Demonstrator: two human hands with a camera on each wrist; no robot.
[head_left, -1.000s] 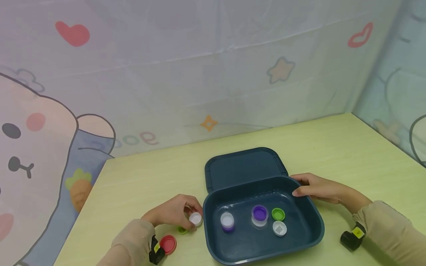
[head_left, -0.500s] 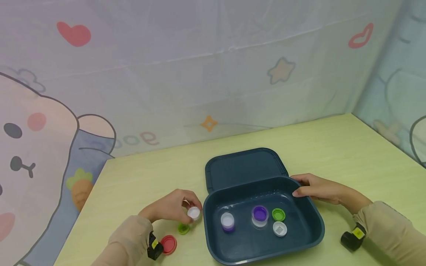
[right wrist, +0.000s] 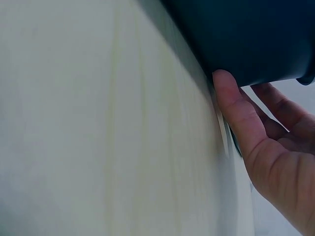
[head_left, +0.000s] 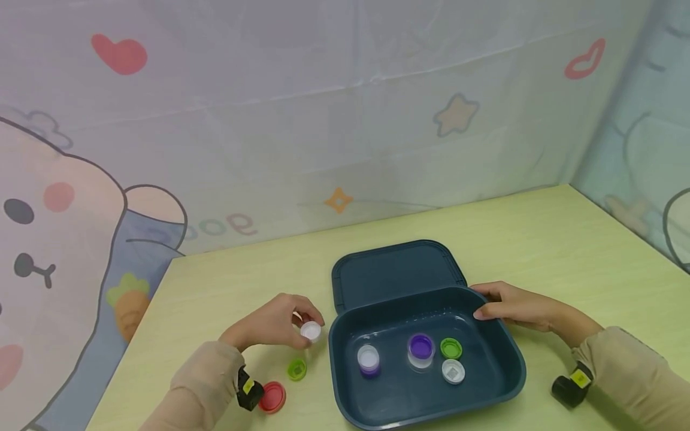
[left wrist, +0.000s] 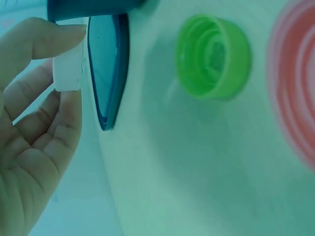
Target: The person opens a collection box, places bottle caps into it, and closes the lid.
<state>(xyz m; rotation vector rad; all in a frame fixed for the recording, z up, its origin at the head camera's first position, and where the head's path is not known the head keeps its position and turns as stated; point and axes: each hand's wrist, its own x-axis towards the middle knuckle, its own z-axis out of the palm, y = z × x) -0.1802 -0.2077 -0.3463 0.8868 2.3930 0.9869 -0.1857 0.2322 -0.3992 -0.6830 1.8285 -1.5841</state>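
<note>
My left hand point(head_left: 277, 323) pinches a white ridged bottle cap point(head_left: 311, 331) between thumb and fingers, just left of the dark blue box. In the left wrist view the white cap point(left wrist: 68, 70) is held clear of the table. A green cap point(head_left: 296, 369) and a larger red lid point(head_left: 272, 397) lie on the table below that hand. My right hand point(head_left: 517, 304) grips the back right corner of the dark blue box point(head_left: 426, 413), its thumb over the rim. Inside stand a white-topped purple stack point(head_left: 369, 359) and a purple-topped clear one point(head_left: 421, 347).
A green cap point(head_left: 451, 347) and a white cap point(head_left: 453, 371) also lie in the box. Behind it a dark blue lid point(head_left: 399, 272) lies flat on the table point(head_left: 242, 281). A printed cloth point(head_left: 269, 120) hangs along the table's back edge.
My left hand has lifted the white cap and moved it back, away from the green cap, which now shows whole. My right hand and the box have stayed put.
</note>
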